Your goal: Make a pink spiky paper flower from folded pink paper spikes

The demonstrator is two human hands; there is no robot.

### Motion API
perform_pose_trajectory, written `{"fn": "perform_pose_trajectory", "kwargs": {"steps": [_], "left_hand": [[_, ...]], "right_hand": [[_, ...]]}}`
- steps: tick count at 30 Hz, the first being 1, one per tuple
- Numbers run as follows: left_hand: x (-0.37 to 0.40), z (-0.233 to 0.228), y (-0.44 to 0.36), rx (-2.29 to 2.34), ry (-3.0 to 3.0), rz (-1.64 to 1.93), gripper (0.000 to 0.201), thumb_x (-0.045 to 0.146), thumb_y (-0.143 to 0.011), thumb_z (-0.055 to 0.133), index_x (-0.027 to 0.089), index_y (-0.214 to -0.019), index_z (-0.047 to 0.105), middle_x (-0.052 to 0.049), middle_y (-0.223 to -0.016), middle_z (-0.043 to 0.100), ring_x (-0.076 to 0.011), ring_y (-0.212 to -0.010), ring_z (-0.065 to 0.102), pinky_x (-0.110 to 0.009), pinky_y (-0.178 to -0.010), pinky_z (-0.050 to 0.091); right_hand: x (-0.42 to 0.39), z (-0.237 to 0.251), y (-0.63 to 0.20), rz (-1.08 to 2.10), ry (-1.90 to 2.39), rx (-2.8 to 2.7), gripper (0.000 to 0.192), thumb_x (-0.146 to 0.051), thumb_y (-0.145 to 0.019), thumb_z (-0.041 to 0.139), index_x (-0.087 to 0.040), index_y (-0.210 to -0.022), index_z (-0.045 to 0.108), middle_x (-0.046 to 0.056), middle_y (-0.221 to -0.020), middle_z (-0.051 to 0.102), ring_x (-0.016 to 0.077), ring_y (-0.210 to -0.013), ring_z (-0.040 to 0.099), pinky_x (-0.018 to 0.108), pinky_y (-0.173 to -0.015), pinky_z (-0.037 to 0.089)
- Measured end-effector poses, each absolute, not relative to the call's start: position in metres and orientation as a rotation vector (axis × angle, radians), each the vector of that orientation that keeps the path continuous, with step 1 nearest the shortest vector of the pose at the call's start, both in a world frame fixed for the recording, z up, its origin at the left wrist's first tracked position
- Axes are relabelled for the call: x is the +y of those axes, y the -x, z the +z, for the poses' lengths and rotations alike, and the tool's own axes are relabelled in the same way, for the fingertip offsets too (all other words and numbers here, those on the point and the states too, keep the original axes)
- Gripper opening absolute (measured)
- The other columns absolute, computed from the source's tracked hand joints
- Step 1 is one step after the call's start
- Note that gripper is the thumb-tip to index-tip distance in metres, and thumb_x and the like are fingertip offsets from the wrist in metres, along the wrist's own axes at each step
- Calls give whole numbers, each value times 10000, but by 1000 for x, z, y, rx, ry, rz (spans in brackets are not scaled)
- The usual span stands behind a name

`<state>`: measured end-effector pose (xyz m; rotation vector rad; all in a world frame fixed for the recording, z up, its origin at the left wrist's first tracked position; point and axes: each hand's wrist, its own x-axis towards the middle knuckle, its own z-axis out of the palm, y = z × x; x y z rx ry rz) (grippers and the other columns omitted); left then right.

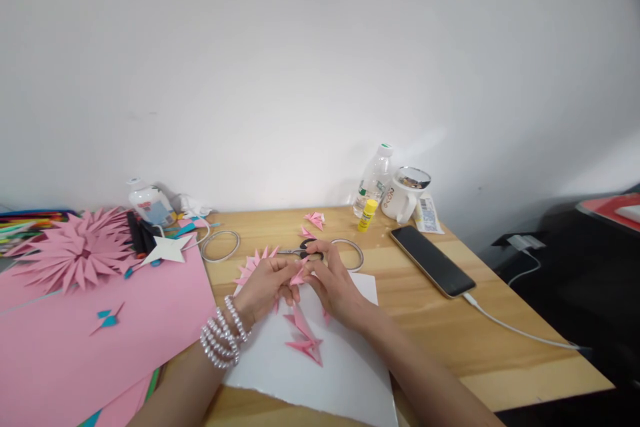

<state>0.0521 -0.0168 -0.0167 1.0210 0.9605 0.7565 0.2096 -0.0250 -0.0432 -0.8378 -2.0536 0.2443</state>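
My left hand (pixel 270 285) and my right hand (pixel 334 280) meet over a white sheet (pixel 280 373), pinching a small folded pink paper piece (pixel 299 276) between their fingertips. Both hands are closed on it, and the fingers hide part of its shape. Just below, folded pink paper pieces (pixel 311 347) lie on the sheet. Behind my left hand, a spiky pink paper flower (pixel 253 265) is partly covered. Scissors (pixel 295 251) rest on the wood beyond my fingers, one handle loop near my right hand.
On the wooden table (pixel 500 340) at right lie a phone (pixel 434 260) with a cable, a white mug (pixel 403 197), a water bottle (pixel 374 180) and a yellow glue stick (pixel 367 215). At left, a large pink paper flower (pixel 83 250) and a white bottle (pixel 151 203) stand by pink sheets (pixel 165 320).
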Motion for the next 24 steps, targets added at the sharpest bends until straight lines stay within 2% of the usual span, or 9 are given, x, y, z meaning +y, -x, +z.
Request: {"fn": "perform_pose_trajectory", "kwargs": {"steps": [5, 12, 16, 19, 21, 22, 24], "left_hand": [[-15, -19, -50, 863, -907, 777, 235, 339, -705, 638, 125, -622, 591, 7, -438, 537, -49, -328, 448, -139, -307, 305], [-14, -12, -52, 839, -654, 955, 114, 102, -730, 601, 100, -618, 581, 7, -559, 554, -27, -403, 470, -117, -394, 405], [-12, -9, -53, 845, -576, 1091, 150, 90, -777, 546, 106, -631, 572, -3, -590, 579, -38, -432, 506, -114, -407, 432], [-10, -12, -52, 868, -591, 1150, 169, 138, -798, 541, 111, -632, 557, -5, -559, 580, -67, -465, 564, -126, -436, 463], [-10, -14, -51, 905, -601, 1165, 156, 159, -792, 555, 121, -641, 543, 2, -545, 576, -96, -491, 604, -151, -456, 488], [-10, -15, -51, 919, -606, 1165, 148, 172, -780, 574, 127, -644, 537, 10, -538, 569, -107, -496, 614, -162, -454, 493], [-10, -16, -51, 925, -628, 1164, 157, 209, -743, 623, 136, -641, 528, 29, -515, 544, -109, -477, 607, -163, -416, 474]], "right_hand": [[-25, -43, -211, 299, 876, -1978, 87, -148, -867, 379, -196, -871, 451, 105, -1064, 383, 205, -1069, 396, 390, -875, 411], [-27, -41, -208, 289, 861, -1987, 90, -127, -857, 368, -193, -862, 429, 109, -1067, 407, 205, -1086, 393, 401, -882, 402], [-28, -40, -208, 280, 869, -1965, 69, -150, -845, 398, -196, -852, 449, 116, -1077, 441, 212, -1072, 428, 406, -871, 405], [-21, -43, -214, 279, 1037, -1742, 59, -204, -835, 430, -191, -793, 468, 82, -870, 549, 185, -841, 544, 341, -730, 459], [-14, -45, -220, 351, 1242, -1557, 71, -245, -821, 457, -187, -784, 477, 19, -653, 552, 143, -604, 539, 279, -584, 458], [-11, -45, -223, 407, 1320, -1515, 64, -244, -807, 470, -183, -813, 485, 2, -617, 552, 132, -556, 530, 262, -548, 450], [-5, -45, -231, 510, 1374, -1538, 90, -198, -768, 482, -176, -851, 509, 6, -670, 584, 124, -571, 547, 242, -534, 450]]}}
